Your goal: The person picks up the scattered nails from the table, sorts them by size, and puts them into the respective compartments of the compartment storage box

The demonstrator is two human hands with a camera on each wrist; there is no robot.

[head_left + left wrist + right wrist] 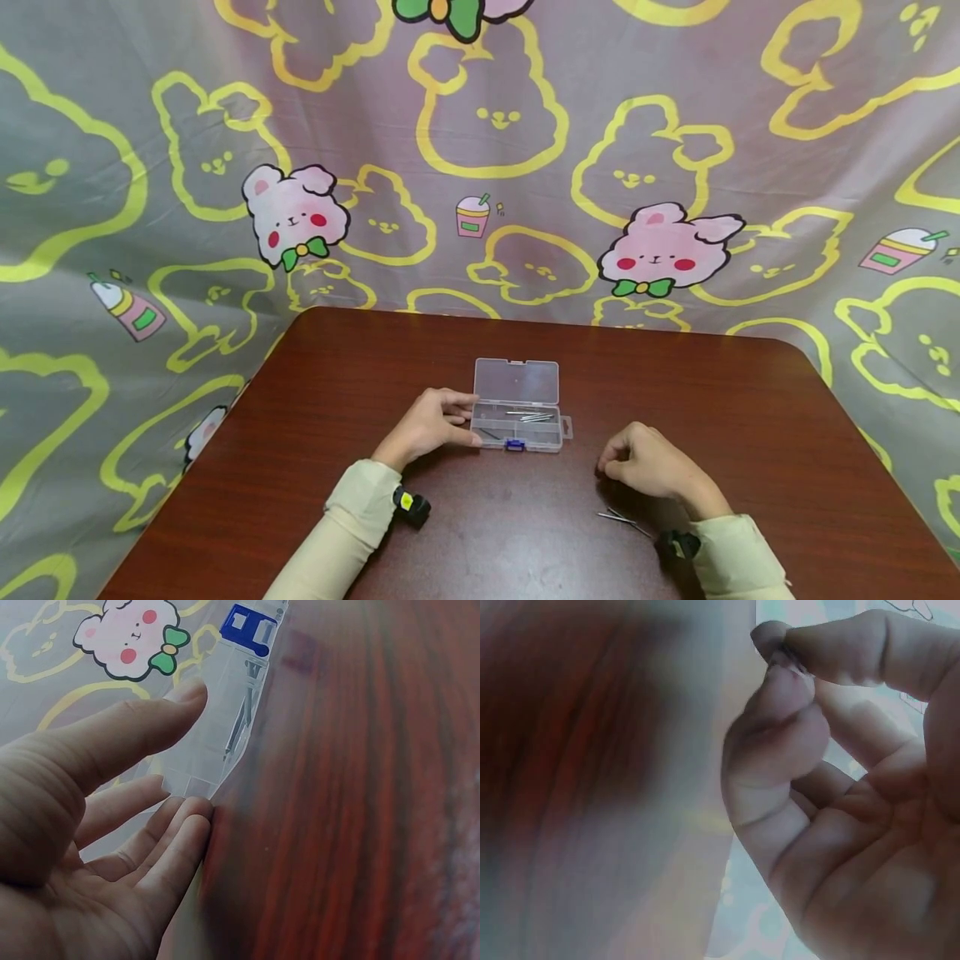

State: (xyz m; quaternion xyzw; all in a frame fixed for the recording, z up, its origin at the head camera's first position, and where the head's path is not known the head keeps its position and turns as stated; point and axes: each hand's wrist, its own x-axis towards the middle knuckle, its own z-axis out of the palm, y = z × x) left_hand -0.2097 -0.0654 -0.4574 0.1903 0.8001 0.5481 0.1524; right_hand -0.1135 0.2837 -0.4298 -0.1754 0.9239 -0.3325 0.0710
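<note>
A clear plastic compartment box [480, 426] stands with its lid [517, 381] raised at the middle of the table. Several thin silvery nails [536, 417] lie in its back compartment, and a nail shows in the front left one. My left hand [429, 427] holds the box's left end, thumb at the front corner and fingers along the side. To the right of the box, my right hand [651, 458] is above the table. Its thumb and index finger pinch a small dark metal piece [793, 661], mostly hidden by the fingertips. Loose nails [617, 517] lie below that hand.
The brown wooden table [360, 350] has rounded far corners. A patterned cloth [360, 125] hangs behind it and along the sides. A blue latch [515, 446] is on the box's front, and a clear hanging tab [567, 427] sticks out at its right.
</note>
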